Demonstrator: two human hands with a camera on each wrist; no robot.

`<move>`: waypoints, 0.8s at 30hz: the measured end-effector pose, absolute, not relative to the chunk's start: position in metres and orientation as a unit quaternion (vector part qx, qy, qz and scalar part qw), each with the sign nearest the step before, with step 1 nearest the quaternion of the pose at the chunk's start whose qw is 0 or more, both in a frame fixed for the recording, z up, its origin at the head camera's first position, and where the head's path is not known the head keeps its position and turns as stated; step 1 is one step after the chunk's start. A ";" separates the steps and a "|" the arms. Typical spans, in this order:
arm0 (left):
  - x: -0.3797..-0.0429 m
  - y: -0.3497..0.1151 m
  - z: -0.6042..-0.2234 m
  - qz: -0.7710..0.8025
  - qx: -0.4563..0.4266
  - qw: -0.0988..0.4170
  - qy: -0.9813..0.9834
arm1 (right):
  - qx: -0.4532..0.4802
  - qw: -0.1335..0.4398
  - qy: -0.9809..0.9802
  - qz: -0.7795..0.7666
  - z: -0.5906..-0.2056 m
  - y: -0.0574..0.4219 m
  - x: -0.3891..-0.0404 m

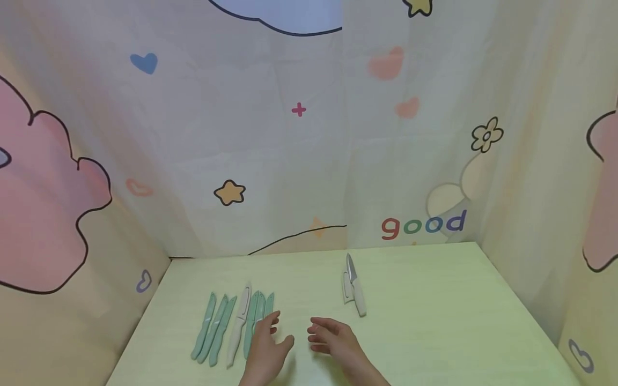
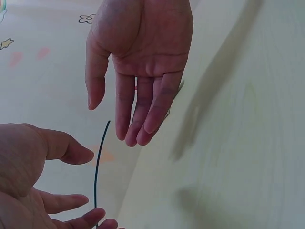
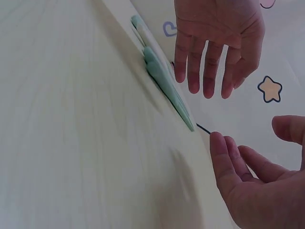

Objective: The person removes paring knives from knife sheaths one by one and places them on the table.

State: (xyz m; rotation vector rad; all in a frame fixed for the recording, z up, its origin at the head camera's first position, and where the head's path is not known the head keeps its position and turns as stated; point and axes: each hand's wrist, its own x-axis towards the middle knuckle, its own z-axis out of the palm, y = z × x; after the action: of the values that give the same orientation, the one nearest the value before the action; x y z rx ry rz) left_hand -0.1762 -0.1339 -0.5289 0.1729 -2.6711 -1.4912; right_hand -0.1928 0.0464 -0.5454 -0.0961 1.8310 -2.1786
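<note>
Green knives (image 1: 223,331) in a row on the left part of the desk (image 1: 434,321). Nearest, left hand (image 1: 266,348), blocking the view of some, and right hand (image 1: 340,346), facing it, both loose and soft, holding nothing. In the row, a covered white knife (image 1: 238,323), all side by side, maybe to look tidy. Farther off, to the right, a bare white knife (image 1: 356,289), just beside its loose cover (image 1: 345,289), perhaps set apart for being sharp.
</note>
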 end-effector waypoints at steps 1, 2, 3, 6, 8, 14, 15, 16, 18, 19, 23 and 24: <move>-0.174 -0.137 -0.529 -0.484 0.063 0.037 -0.872 | -0.037 0.153 0.634 -0.757 -0.547 0.044 -0.192; -0.172 -0.139 -0.530 -0.481 0.071 0.036 -0.873 | -0.041 0.158 0.633 -0.757 -0.546 0.041 -0.190; -0.171 -0.141 -0.529 -0.479 0.078 0.035 -0.874 | -0.045 0.161 0.632 -0.757 -0.546 0.038 -0.190; -0.167 -0.147 -0.529 -0.474 0.095 0.032 -0.875 | -0.053 0.171 0.626 -0.759 -0.546 0.031 -0.188; -0.165 -0.151 -0.530 -0.471 0.104 0.029 -0.876 | -0.057 0.174 0.619 -0.763 -0.546 0.026 -0.186; -0.166 -0.159 -0.533 -0.474 0.110 0.006 -0.874 | -0.058 0.206 0.600 -0.771 -0.549 0.012 -0.184; -0.166 -0.160 -0.533 -0.475 0.112 0.001 -0.873 | -0.059 0.210 0.598 -0.772 -0.550 0.010 -0.184; -0.166 -0.161 -0.533 -0.474 0.110 -0.002 -0.874 | -0.061 0.215 0.594 -0.772 -0.550 0.008 -0.184; -0.165 -0.162 -0.534 -0.469 0.109 -0.010 -0.876 | -0.064 0.220 0.590 -0.774 -0.551 0.003 -0.183; -0.165 -0.162 -0.534 -0.466 0.109 -0.015 -0.878 | -0.066 0.222 0.589 -0.774 -0.551 0.001 -0.183; -0.164 -0.163 -0.537 -0.460 0.098 -0.027 -0.882 | -0.073 0.235 0.584 -0.774 -0.553 -0.005 -0.183; -0.163 -0.162 -0.538 -0.462 0.095 -0.030 -0.882 | -0.074 0.236 0.583 -0.774 -0.554 -0.007 -0.183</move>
State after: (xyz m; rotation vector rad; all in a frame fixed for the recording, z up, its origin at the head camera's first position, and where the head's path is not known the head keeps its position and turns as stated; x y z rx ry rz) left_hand -0.1631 -0.1625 -0.5376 0.3045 -2.8228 -1.4779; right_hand -0.1826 -0.0068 -0.5537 -0.2034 1.5991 -2.1211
